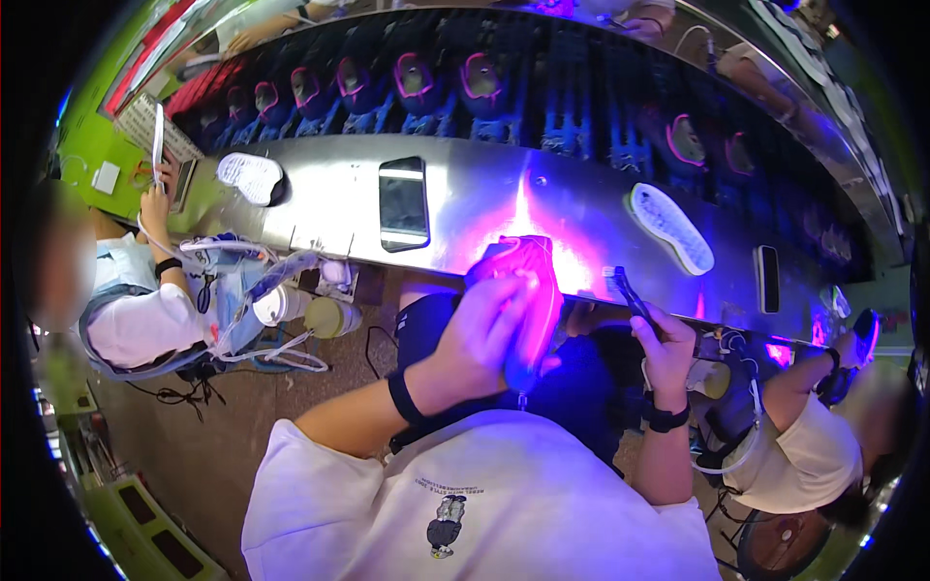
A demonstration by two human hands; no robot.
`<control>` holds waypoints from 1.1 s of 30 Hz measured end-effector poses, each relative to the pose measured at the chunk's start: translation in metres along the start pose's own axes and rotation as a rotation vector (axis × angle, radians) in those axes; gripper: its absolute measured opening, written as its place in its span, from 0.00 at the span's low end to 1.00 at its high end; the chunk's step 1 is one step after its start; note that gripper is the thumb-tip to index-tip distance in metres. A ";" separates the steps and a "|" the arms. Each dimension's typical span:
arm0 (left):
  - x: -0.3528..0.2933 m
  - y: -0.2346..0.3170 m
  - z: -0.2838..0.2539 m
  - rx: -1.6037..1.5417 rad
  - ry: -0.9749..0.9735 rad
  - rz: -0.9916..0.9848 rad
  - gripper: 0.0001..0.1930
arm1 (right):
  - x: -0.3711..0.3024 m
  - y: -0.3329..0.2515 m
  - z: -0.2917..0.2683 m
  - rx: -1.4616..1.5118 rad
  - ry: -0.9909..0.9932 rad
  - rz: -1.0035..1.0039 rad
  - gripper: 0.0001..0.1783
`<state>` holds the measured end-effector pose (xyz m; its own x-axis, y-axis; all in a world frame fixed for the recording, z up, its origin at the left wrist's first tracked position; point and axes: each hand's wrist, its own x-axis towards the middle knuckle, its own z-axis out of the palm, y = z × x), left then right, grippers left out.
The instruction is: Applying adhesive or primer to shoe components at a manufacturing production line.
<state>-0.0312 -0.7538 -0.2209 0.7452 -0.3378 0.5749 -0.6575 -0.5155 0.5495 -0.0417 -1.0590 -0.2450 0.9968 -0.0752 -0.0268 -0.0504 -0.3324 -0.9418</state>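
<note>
My left hand point(480, 329) is closed round a shoe upper point(542, 305), held upright at the near edge of the metal bench. Purple-pink light floods the shoe, and a bright line runs along its side. In my right hand point(668, 351) is a small dark-handled brush point(628, 290), bristles up, to the right of the shoe and apart from it. Beyond the brush lies a white shoe sole point(671, 229) with a pale green edge. Part of the shoe is hidden behind my left fingers.
A phone point(403, 203) and another white sole point(250, 178) lie left on the bench point(320, 208); a dark phone-like device point(767, 279) lies right. Behind runs a dark rack point(572, 97) carrying several pink-outlined shoe uppers point(414, 76). Co-workers sit left point(155, 324) and right point(799, 450).
</note>
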 end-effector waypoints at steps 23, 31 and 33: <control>-0.060 -0.004 0.003 0.107 -0.255 0.146 0.22 | -0.021 0.001 0.033 -0.065 -0.246 0.118 0.17; -0.059 -0.003 0.004 0.123 -0.267 0.195 0.20 | -0.008 -0.017 0.036 -0.207 -0.171 0.099 0.17; -0.059 -0.003 0.005 0.119 -0.266 0.189 0.20 | -0.008 -0.019 0.039 -0.202 -0.156 0.110 0.17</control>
<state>-0.0727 -0.7361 -0.2591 0.6247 -0.6215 0.4728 -0.7808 -0.5069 0.3652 -0.0465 -1.0152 -0.2405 0.9814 0.0198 -0.1912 -0.1543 -0.5118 -0.8452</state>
